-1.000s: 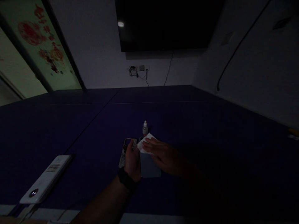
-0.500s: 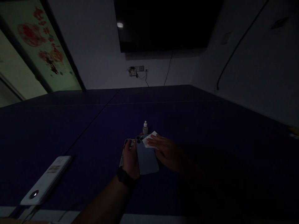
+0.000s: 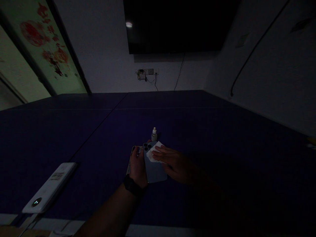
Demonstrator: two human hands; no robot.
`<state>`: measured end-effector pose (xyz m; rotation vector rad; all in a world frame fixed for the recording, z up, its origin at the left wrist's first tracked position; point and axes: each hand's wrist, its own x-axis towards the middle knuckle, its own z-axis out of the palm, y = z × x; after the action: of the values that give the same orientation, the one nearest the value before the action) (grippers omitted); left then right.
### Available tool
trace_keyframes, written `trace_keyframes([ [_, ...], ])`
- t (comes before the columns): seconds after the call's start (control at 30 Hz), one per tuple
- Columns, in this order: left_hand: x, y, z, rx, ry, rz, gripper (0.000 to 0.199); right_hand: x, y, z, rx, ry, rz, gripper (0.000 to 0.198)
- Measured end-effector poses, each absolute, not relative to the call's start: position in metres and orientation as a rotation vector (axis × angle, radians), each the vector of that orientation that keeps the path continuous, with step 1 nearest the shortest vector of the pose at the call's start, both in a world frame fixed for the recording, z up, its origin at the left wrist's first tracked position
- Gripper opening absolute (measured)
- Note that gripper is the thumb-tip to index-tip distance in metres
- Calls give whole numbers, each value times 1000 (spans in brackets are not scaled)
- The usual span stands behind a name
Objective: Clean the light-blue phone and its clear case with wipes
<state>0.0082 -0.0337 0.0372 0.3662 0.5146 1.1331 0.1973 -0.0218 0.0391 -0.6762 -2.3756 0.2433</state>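
Note:
A light blue smartphone [image 3: 156,172] lies back up, its camera lenses toward the top left. My left hand [image 3: 137,166], with a dark watch on the wrist, grips the phone along its left edge. Under that hand shows a patterned phone case [image 3: 128,168], partly covered. My right hand [image 3: 174,161] presses a folded white tissue [image 3: 152,155] flat on the phone's back, just below the lenses. Just beyond the phone stands a small dropper bottle [image 3: 154,135] with a white top, upright.
A white power bank [image 3: 50,189] with a lit display and a cable lies at the left near the front edge of the dark blue tabletop [image 3: 98,148]. On the far wall hang a large black screen [image 3: 177,26] and sockets [image 3: 148,72] with loose wires.
My right hand has slid the tissue slightly left and down across the phone's back. The left hand keeps its hold on the phone. The camera view has shifted a little.

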Motion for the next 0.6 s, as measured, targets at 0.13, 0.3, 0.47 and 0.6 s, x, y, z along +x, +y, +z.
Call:
trace_keyframes([
  [0.13,9,-32,41,252,522,1143,58,199,-21,40,-648,-2378,249,44],
  [0.3,11,-32,46,212,527,1147,59,199,-20,39,-714,-2354,210,51],
  [0.47,11,-34,45,261,547,1151,57,199,-21,38,-662,-2356,237,46],
  [0.6,9,-33,44,236,546,1159,58,196,-21,39,-740,-2353,182,48],
])
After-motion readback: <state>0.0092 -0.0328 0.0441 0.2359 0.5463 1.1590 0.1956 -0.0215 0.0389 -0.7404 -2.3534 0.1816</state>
